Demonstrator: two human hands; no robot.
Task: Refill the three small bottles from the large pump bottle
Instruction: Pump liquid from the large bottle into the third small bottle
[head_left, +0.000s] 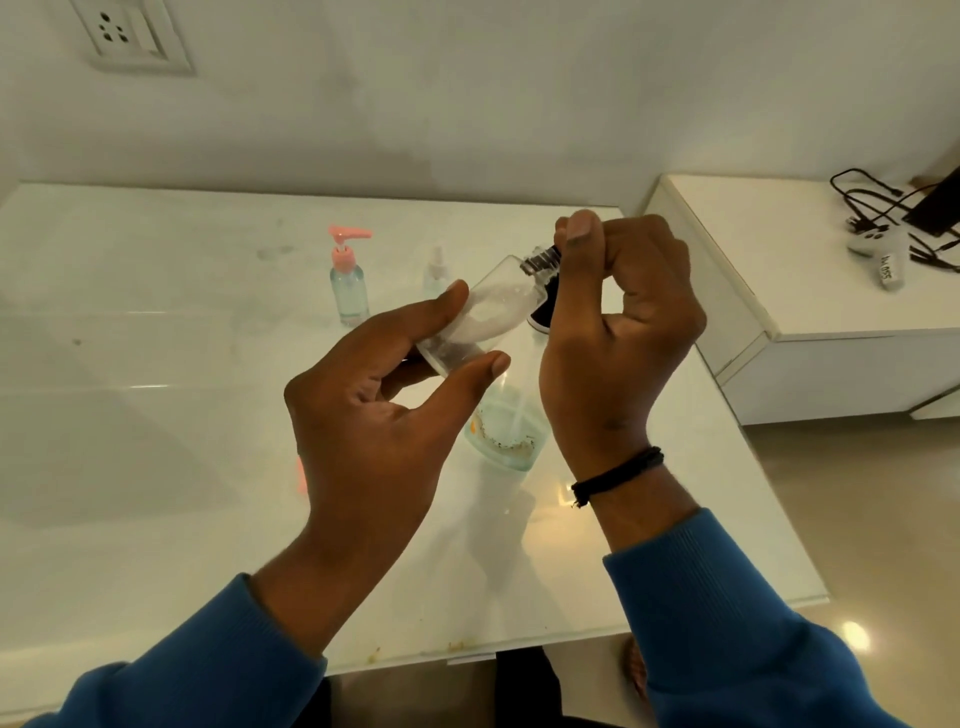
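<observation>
**Cap work on a tilted small bottle**

While the left hand (374, 410) is gripping a clear small bottle (480, 317) between thumb and fingers, the right hand (618, 332) is pinching the ribbed dark cap (543, 258) at its neck, thumb on top and fingers curled round it. The bottle is lying tilted in mid-air, neck pointing toward 1 o'clock, with something whitish showing inside; whether the cap is going on or coming off cannot be told.

Under the hands, at about 5 o'clock from the held bottle, a large clear bottle (506, 431) is standing on the tabletop (156, 467) with a little liquid low in it; its top is hidden behind the right hand, so this is probably the pump bottle, though that is a judgement. At 10 o'clock, well apart, a pink-pump bottle (349, 283) is standing upright, and just to its right a faint spray bottle (435, 275) is standing too.

To do this step well, the left hand should be holding the body firmly without squeezing, since soft plastic could push liquid out at the neck. The bottle would be better brought upright before the cap is loosened. The right hand should be turning in short, even twists, keeping the cap square to the threads. Working over the tabletop, not over the large bottle, would be keeping drips off it.
</observation>
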